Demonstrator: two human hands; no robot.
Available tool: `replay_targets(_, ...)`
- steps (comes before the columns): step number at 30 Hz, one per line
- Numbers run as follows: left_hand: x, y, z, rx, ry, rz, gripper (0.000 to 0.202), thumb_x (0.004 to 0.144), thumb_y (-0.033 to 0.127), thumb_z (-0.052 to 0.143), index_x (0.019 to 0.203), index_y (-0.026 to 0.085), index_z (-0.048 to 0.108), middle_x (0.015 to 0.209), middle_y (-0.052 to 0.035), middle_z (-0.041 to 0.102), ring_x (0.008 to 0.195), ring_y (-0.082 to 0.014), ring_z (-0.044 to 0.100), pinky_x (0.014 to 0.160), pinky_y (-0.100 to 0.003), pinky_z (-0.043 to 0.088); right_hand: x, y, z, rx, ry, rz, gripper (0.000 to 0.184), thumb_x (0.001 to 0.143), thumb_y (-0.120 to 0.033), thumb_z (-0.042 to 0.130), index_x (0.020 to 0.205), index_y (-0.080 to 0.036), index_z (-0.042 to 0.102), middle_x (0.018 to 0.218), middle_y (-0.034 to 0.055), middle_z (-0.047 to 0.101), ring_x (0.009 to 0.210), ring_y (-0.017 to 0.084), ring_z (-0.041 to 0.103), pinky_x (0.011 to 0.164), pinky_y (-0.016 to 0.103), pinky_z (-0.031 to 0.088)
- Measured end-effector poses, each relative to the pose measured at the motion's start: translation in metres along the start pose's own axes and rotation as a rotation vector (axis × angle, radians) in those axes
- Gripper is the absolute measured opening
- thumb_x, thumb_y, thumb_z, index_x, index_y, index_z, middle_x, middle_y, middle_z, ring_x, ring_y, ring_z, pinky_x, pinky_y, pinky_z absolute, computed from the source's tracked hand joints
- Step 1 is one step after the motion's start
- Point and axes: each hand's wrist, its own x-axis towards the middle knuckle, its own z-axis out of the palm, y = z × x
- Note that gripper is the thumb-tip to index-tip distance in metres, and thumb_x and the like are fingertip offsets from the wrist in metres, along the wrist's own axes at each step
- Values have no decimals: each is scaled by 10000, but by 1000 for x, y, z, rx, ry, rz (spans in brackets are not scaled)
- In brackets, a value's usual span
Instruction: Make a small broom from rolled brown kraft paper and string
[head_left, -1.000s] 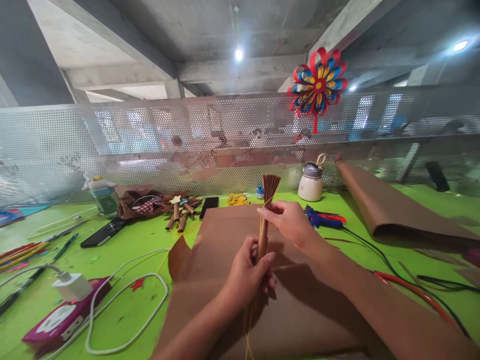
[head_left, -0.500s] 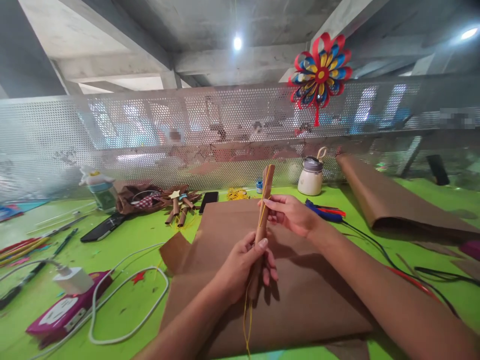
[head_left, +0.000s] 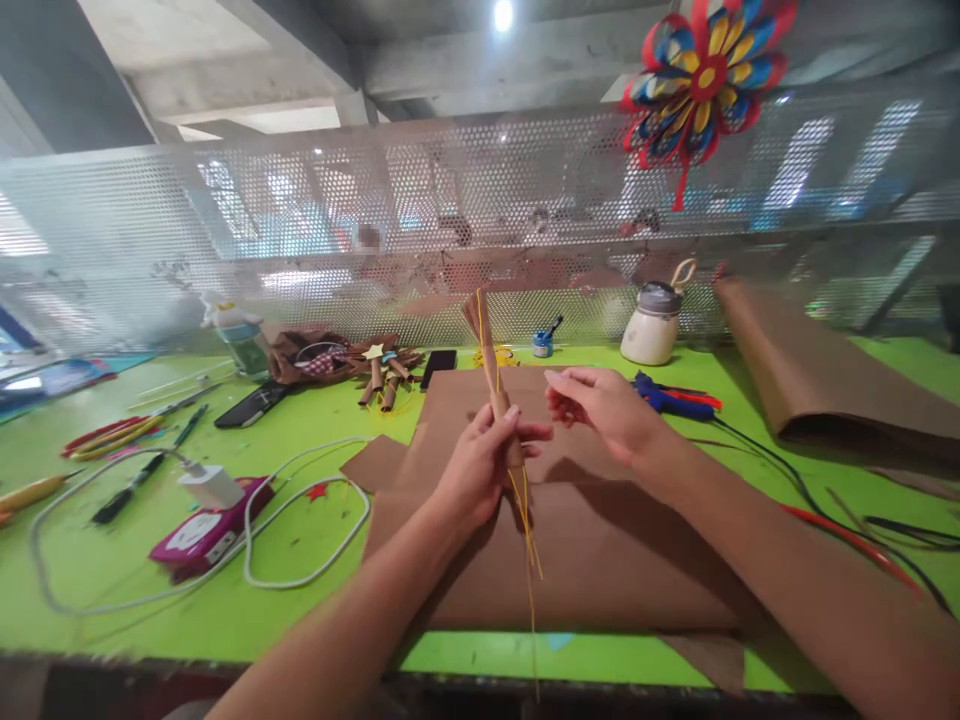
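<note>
A slim roll of brown kraft paper (head_left: 489, 362) leans upright in my left hand (head_left: 484, 460), whose thumb and fingers close around its lower half. Its top end looks layered and slightly fanned. Yellow string (head_left: 523, 505) runs along the roll and dangles below my left hand in loose strands. My right hand (head_left: 596, 412) hovers just right of the roll, apart from it, with thumb and fingers drawn together; what lies between them, if anything, cannot be made out. Beneath both hands lies a large folded sheet of brown paper (head_left: 600, 570).
Finished-looking paper rolls with stars (head_left: 384, 375) lie at the back, near a dark phone (head_left: 439, 370) and a blue jar (head_left: 543, 344). A blue glue gun (head_left: 675, 398) and white flask (head_left: 651, 325) are to the right. At left sits a purple power strip (head_left: 202, 530) with white cable.
My right hand has come off the roll and moved to its right. In my left hand the roll now tips leftward, and its string hangs lower. The view has shifted down.
</note>
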Motion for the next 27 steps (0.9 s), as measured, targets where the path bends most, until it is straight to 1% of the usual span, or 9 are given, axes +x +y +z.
replay_targets(4,7,-6,-6,-41,115,33,210,800,309,630,877,166,497,808,-55,697,715,-136,647,674,-240,485,-31,7,14,-377,5,-37,423,770,-544,584,533,-194,580,502,22,566,498,128,479,480,260,331)
replay_targets(7,9,-10,-7,-84,135,44,190,817,300,607,864,166,480,793,-56,698,722,-143,655,758,-296,505,-56,18,27,-595,-105,5,420,743,-546,605,519,-191,594,484,15,568,483,129,468,474,263,299)
replay_targets(10,8,-10,-4,-117,116,81,179,830,283,592,872,161,467,767,-64,694,783,-177,673,826,-353,507,-72,28,38,-655,-174,17,302,736,-418,625,557,-176,638,564,25,630,544,145,517,513,260,328)
replay_targets(13,5,-5,-1,-120,108,100,177,836,273,587,872,157,458,756,-65,685,792,-193,682,791,-339,525,-78,30,46,-611,-159,5,200,735,-243,567,575,-161,654,610,34,653,594,153,544,551,255,353)
replay_targets(15,5,-2,-1,-109,119,96,175,838,266,584,872,157,451,760,-68,679,767,-197,687,726,-307,537,-81,27,47,-559,-165,1,197,739,-203,530,584,-152,640,618,31,644,608,150,539,565,250,361)
replay_targets(17,5,0,-2,-106,120,85,168,843,261,574,883,155,450,760,-71,675,738,-196,690,673,-281,539,-85,22,46,-492,-198,29,187,745,-206,524,597,-148,621,619,21,627,610,141,520,576,246,363)
replay_targets(21,6,0,-5,-128,96,59,160,857,254,552,941,144,470,732,-67,664,681,-170,682,614,-236,531,-98,14,38,-224,-323,228,190,752,-262,556,618,-139,609,600,14,606,550,106,461,540,232,343)
replay_targets(24,6,-2,-7,-128,98,36,169,864,248,542,974,138,476,701,-61,655,620,-150,666,547,-203,510,-104,14,30,4,-390,330,219,755,-315,590,639,-130,609,627,27,616,524,85,445,514,219,328)
replay_targets(27,6,-3,-6,-119,96,12,181,869,247,536,998,133,483,695,-61,649,611,-154,664,517,-198,503,-105,18,23,125,-421,385,257,769,-369,608,684,-126,602,660,36,634,509,72,468,499,209,313)
